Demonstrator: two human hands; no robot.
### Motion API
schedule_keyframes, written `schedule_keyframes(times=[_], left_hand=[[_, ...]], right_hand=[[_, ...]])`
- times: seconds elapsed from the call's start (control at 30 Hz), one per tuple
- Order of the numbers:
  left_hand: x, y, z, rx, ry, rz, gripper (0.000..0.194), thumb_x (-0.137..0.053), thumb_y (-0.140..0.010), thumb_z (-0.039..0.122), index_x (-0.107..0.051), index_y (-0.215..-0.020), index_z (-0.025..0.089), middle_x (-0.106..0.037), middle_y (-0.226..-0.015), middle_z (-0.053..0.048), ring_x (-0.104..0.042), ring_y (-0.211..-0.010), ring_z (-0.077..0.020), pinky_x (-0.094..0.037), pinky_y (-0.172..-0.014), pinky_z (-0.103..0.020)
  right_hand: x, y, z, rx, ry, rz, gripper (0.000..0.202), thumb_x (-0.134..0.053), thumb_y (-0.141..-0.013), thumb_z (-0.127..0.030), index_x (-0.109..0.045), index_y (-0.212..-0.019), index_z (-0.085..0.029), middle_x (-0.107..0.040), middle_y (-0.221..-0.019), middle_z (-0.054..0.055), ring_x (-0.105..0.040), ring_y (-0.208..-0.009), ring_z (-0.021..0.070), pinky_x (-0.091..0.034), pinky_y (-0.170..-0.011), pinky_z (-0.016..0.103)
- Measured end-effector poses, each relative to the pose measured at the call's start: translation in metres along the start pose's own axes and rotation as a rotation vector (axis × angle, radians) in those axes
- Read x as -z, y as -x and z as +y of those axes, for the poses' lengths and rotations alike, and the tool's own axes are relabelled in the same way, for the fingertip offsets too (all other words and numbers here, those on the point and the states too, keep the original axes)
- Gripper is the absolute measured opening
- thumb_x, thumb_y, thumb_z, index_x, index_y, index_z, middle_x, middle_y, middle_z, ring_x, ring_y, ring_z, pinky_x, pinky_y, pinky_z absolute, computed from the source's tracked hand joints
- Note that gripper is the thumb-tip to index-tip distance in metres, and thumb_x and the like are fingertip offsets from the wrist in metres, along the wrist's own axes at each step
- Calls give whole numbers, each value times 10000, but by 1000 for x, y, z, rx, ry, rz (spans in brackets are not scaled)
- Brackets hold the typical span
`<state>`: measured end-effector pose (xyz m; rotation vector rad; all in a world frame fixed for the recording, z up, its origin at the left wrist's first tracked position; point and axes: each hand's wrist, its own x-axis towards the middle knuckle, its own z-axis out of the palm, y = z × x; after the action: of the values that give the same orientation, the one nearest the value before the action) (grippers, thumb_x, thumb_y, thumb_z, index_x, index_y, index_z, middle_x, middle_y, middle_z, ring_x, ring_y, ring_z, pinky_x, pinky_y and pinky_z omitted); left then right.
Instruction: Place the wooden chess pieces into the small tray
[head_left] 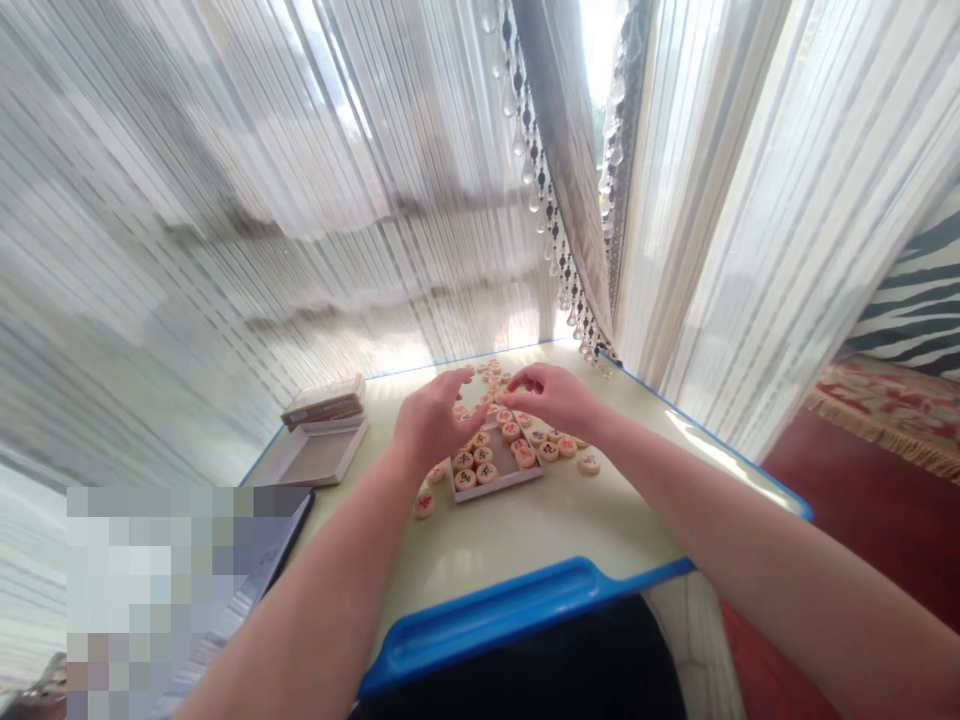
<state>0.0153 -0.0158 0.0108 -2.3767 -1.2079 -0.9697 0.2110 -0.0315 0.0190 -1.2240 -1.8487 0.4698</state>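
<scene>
A shallow white box [499, 485] sits on the table, with round wooden pieces marked in black [486, 473] along its left side and red-marked pieces [524, 457] along its right. Bare box floor shows between them. Over the box's far left corner is my left hand [437, 420], its fingers apart and nothing visible in them. My right hand [551, 395] hovers past the far right corner with curled fingers; whether a piece is between its fingertips is too small to tell. Loose pieces [589, 463] lie around the box, several of them beyond it between my hands.
The pale table [450, 560] has a blue edge with a molded tray [495, 615] at the front. An open box lid [322, 455] and a stacked box [324, 400] are at the left. A dark-edged object [289, 535] stands at front left. Curtains [337, 200] hang behind.
</scene>
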Motion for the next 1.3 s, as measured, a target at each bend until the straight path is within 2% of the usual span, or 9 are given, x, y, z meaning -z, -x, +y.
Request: schedule_keyframes(times=[0.13,0.33,0.5,0.73,1.0,1.17,1.3], left_hand=[[2,-1,1,-138,9,84,339,-558,-758,445,-600,-961,175,-657,-941,-64,-610,-812,-175,-485,-674,-270],[-1,-2,0,-194,0,108,234,-536,-797,388,-657,-865,199,-674,-879,-43,-617,-758,-152,-480,-639,-246],[-1,-2,4,-209,9,98,221,-554,-783,377,-672,-834,197,-675,-800,-30,-610,-680,-134,-463,-609,-235],[3,-4,12,-212,21,13,297,-545,-776,454,-666,-749,185,-645,-678,-24,-570,-570,-113,-414,-537,-220],[5,-4,17,-225,8,17,238,-520,-777,371,-651,-741,176,-633,-652,-22,-565,-551,-118,-408,-522,-227],[6,-4,18,-220,-11,18,258,-546,-745,406,-635,-673,175,-620,-616,-18,-555,-532,-122,-396,-504,-229],[6,-4,19,-216,-27,12,218,-546,-732,363,-634,-666,175,-613,-598,-15,-548,-525,-120,-389,-502,-225]], right_hand=[[0,2,-3,-55,-156,-96,347,-599,-674,-484,-637,-794,-161,-469,-599,-24,-415,-542,100,-318,-497,244],[-2,3,-4,-35,-164,-115,366,-610,-655,-503,-635,-762,-154,-463,-599,-26,-410,-547,96,-305,-492,239],[-2,3,-3,-18,-140,-106,374,-604,-659,-511,-637,-775,-157,-477,-622,-19,-408,-556,95,-308,-497,237],[-3,2,-1,-24,-167,-100,405,-611,-649,-538,-630,-777,-154,-479,-609,-18,-403,-542,94,-297,-475,230],[-1,1,-1,30,-138,-90,400,-592,-669,-544,-629,-755,-154,-491,-613,-12,-403,-546,94,-303,-489,234],[-3,1,1,53,-102,-81,385,-592,-678,-531,-633,-763,-158,-491,-627,-11,-403,-563,96,-309,-514,240],[-4,1,2,96,-56,-71,354,-588,-696,-504,-642,-765,-161,-495,-634,-7,-404,-576,99,-312,-535,245]])
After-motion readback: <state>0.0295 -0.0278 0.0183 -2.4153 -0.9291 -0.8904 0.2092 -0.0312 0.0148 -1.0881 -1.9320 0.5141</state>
